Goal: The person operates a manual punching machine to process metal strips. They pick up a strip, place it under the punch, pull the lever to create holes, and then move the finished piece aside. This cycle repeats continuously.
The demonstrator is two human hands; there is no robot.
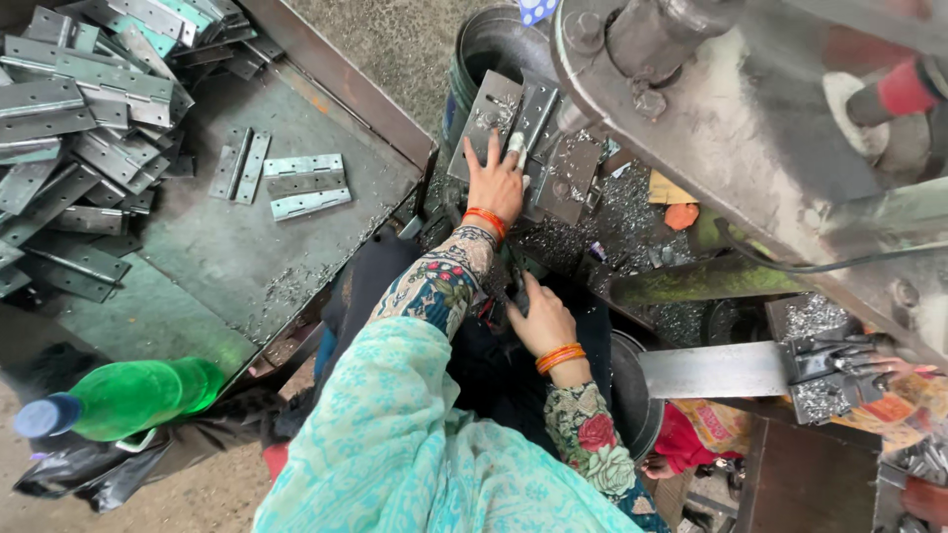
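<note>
My left hand (499, 181) reaches forward and lies on a grey metal hinge (533, 118) on the machine's work plate. Its fingers are spread over the hinge and press it down, and one fingertip is wrapped in white. More hinge leaves (486, 116) lie side by side under the drill head (660, 35). My right hand (539, 318) is lower and nearer my body. Its fingers curl around a dark part (515, 286) that is mostly hidden. Both wrists carry orange bangles below patterned sleeves.
A green metal table (227, 247) at left holds a big pile of hinges (79, 109) and three loose hinges (304, 186). A green bottle (133, 397) lies at its near edge. Metal shavings (622, 212) cover the machine bed. At right another person's hand (869, 360) is at a steel plate (711, 370).
</note>
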